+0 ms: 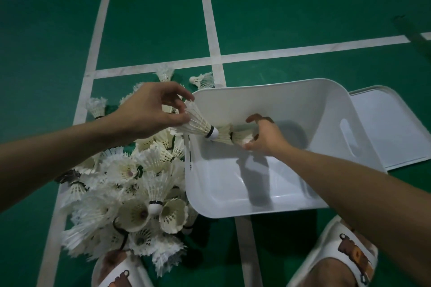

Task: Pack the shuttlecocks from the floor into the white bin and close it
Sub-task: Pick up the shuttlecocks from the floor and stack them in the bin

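Head view: left fingers (180, 120) pinch shuttlecock (198, 123), cork pointing right over bin (256, 206); right fingers (251, 146) grasp second shuttlecock (242, 137).

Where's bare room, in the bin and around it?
Free: bottom of the white bin nearer than the right hand, almost all bare; the lid flat to the bin's right; green floor beyond the court lines. Crowded: the shuttlecock pile against the bin's left wall, and the left rim, where the left hand holds a shuttlecock toward the right hand's stack.
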